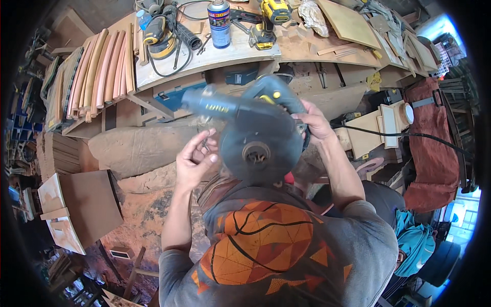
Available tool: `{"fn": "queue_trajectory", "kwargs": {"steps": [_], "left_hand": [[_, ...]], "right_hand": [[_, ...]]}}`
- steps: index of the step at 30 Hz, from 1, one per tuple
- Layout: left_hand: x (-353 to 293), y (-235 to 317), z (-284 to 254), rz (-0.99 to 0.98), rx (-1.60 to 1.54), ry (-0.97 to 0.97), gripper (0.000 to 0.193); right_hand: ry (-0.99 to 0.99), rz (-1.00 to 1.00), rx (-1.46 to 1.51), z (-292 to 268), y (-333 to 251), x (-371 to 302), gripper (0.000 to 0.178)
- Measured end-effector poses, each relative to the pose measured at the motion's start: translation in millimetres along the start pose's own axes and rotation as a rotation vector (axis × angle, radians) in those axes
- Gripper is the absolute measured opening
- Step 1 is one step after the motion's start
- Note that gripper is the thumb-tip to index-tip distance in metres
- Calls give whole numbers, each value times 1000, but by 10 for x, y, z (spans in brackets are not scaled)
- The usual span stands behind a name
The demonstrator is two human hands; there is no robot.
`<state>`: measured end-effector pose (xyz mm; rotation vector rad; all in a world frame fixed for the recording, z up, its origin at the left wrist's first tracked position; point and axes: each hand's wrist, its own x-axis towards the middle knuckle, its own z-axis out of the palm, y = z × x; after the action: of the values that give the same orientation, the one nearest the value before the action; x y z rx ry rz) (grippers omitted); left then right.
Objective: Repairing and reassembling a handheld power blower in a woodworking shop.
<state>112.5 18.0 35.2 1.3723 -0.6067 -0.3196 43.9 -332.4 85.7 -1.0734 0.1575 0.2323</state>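
Observation:
A dark blue-green handheld electric blower (pixel 261 138), with a round body and a nozzle reaching left, hangs in front of my chest. My right hand (pixel 316 123) is closed on the rear of its handle. Motion blurs the nozzle. Just left of the round body, my left hand (pixel 197 156) is raised, palm inward, apart from the blower. Its fingers are curled, and a small dark thing seems to sit among them, too small to name.
A workbench (pixel 199 65) runs across the far side, carrying a spray can (pixel 220 24), a yellow sander (pixel 160 41) and a cordless drill (pixel 266 25). Curved wooden strips (pixel 105 66) lie at its left. A black cord (pixel 409 134) stretches right. A brown board (pixel 92 207) stands at left.

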Motion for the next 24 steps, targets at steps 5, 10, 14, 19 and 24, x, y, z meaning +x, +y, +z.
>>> {"fn": "queue_trajectory", "kwargs": {"steps": [5, 10, 14, 19, 24], "left_hand": [[120, 19, 560, -226, -106, 41, 83], [83, -246, 649, -186, 141, -52, 90], [99, -357, 694, -75, 209, -74, 99], [196, -325, 729, 4, 403, -44, 103], [291, -315, 761, -93, 295, -80, 112]], "right_hand": [[123, -107, -327, 121, -16, -21, 57], [15, 93, -162, 217, -22, -127, 57], [137, 224, -351, 277, -124, -15, 42], [138, 260, -509, 232, -138, 99, 25], [213, 156, -496, 269, -160, 148, 20]]}}
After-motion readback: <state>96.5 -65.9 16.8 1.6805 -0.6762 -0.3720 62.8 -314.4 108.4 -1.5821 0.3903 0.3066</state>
